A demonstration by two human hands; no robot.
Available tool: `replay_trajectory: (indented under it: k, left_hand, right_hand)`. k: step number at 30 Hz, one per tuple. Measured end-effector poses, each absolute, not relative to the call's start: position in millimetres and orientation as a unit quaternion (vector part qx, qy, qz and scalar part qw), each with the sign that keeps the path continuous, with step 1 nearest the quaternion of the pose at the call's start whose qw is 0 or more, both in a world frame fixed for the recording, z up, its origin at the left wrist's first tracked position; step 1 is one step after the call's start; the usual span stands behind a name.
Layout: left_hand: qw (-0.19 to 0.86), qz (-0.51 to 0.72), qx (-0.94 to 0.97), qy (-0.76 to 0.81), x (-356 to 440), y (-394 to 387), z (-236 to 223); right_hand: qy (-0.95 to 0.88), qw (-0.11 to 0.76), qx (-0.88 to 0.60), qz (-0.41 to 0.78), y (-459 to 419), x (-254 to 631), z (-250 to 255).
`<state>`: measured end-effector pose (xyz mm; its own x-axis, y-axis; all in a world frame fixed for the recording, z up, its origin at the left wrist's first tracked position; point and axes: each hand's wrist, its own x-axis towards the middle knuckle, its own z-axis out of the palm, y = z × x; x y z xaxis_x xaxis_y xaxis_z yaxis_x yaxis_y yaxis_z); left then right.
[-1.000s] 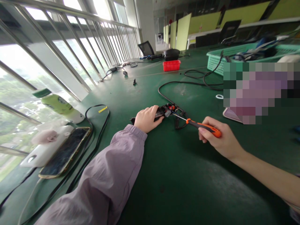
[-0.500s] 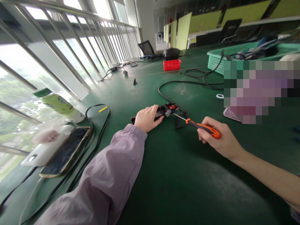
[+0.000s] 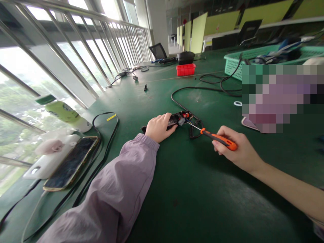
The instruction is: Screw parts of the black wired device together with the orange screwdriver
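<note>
My left hand (image 3: 158, 129) is wrapped over a long black device (image 3: 173, 120) lying on the green table. Red, grey and blue inner parts show at the device's open right end, and a black cord comes out there. In my right hand (image 3: 236, 146) is an orange and black screwdriver (image 3: 219, 137). Its thin metal shaft points left, with the tip at the exposed wires and parts. Whether the tip sits in a screw is too small to tell. A short dark loop and a black piece (image 3: 193, 132) lie under the shaft.
Left stand a green-capped bottle (image 3: 63, 113), a phone (image 3: 72, 163), a white case-like object (image 3: 48, 160) and a black cable (image 3: 107, 143). Farther back are a red bin (image 3: 186, 70) and a green basket (image 3: 233, 67) of cables. A white ring (image 3: 238, 103) lies right, beside a pixelated patch.
The screwdriver handle and my right hand have shifted very slightly left. My left hand and the black device stay in place.
</note>
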<state>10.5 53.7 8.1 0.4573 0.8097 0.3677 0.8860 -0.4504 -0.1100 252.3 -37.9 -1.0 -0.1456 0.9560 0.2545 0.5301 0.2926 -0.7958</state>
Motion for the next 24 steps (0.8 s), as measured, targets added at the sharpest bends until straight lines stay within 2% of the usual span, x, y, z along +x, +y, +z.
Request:
replay_trajectory:
  k: [6, 16, 24]
  left_hand:
    - [0.137, -0.13, -0.84, -0.509, 10.8, 53.3, 8.6]
    - [0.139, -0.132, -0.84, -0.507, 10.8, 53.3, 8.1]
    - [0.146, -0.127, -0.841, -0.506, 10.7, 53.4, 8.6]
  right_hand:
    - [-0.688, 0.404, -0.543, 0.263, -36.9, 252.9, 1.8]
    - [-0.683, 0.452, -0.552, 0.159, -41.1, 247.7, 4.5]
    - [-0.675, 0.392, -0.589, 0.209, -37.8, 254.9, 1.3]
